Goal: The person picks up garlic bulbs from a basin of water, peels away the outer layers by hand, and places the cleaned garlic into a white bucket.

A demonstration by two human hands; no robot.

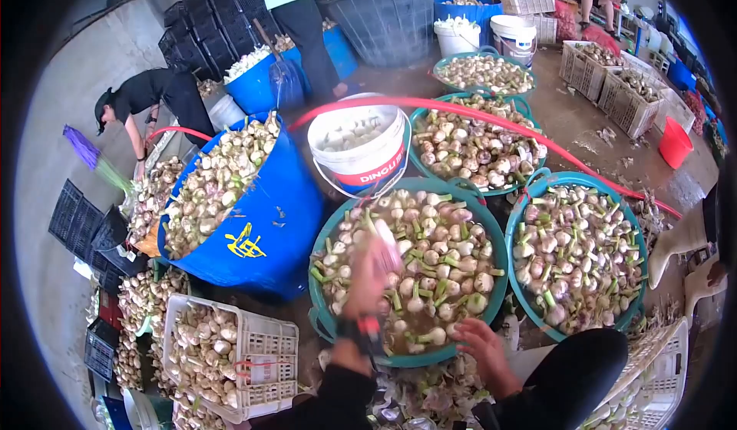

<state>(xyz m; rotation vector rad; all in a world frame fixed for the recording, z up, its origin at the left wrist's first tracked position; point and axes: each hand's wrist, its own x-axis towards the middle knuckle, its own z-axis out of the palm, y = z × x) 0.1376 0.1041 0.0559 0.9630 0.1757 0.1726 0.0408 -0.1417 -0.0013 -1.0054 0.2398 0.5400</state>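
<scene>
A green tub (500,272) full of garlic bulbs with trimmed stems, partly in murky water, stands right in front of me. Over its left half, my left hand (368,272) is smeared by motion, with a dark watch on the wrist. Whether a bulb is in its fingers I cannot make out. My right hand (487,355) is at the tub's near right rim, its fingers loosely bent and apart, close to the garlic bulbs (436,335). Nothing shows in it. Below the hands lies a heap of loose garlic skins (437,395).
A white bucket (368,170) holding peeled bulbs stands behind the tub. More green tubs (643,276) of garlic are to the right, crossed by a red hose (591,170). A blue barrel (295,234) and a white crate (269,353) stand left. Other people (157,96) work farther off.
</scene>
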